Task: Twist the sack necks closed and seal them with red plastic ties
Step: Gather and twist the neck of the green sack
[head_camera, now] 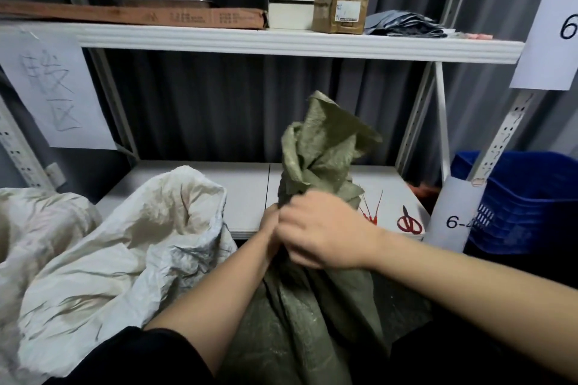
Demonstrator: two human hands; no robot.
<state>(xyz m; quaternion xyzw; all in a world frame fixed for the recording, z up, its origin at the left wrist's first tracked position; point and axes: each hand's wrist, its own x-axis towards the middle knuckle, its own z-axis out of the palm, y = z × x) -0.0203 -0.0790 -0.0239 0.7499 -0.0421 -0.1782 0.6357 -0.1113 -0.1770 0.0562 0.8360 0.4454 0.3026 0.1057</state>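
Both hands are on the green sack (312, 306) now: the right hand (322, 234) curls round its bunched neck, and the left hand (270, 228) grips the same neck just beside it, fingers mostly hidden. Red ties (372, 212) lie on the lower shelf (194, 184) just right of the sack, red scissors (409, 222) beyond them. Left of the sack slumps a white sack (125, 228), unsealed.

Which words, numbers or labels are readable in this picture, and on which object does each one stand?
"6": white paper sign on the right shelf post, cut by the frame edge.
"6-": white paper near the blue crate; the rest is hidden.
Handwritten characters: paper sheet at left, not legible to me.
Long flat carton, brown box label: too blurred.
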